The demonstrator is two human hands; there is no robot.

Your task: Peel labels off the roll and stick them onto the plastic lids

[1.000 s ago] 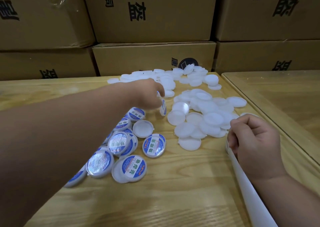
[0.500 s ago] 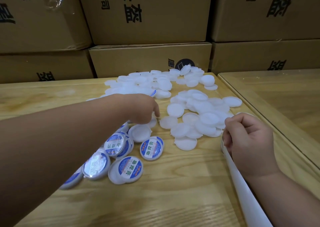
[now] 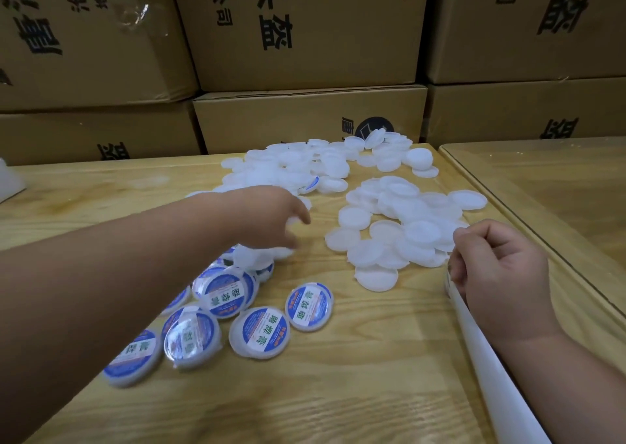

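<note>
Progress: a small batch is finished. Several round white plastic lids carrying blue-and-white printed labels (image 3: 309,306) lie in a loose overlapping cluster on the near left of the pale wood-grain table (image 3: 338,392). I judge most of the work remains: a heap of bare translucent white plastic lids (image 3: 399,233) lies right of centre, and a second, larger heap of bare lids (image 3: 298,165) spreads toward the far edge, where one labelled lid shows among them.

My left hand (image 3: 271,220) reaches over the far end of the labelled cluster, fingers loosely curled; motion blur prevents me from telling whether it holds a lid. My right hand (image 3: 498,274) grips the long white strip of label backing paper (image 3: 487,359) at the right, fingers curled round its upper end. No peeled label is visible there.

Materials: the lids are shallow, rimmed, smooth discs, matte and semi-opaque. The labels are glossy. The backing strip is smooth and curls lengthwise. Brown corrugated cardboard cartons (image 3: 305,30) stand stacked behind the table.
</note>
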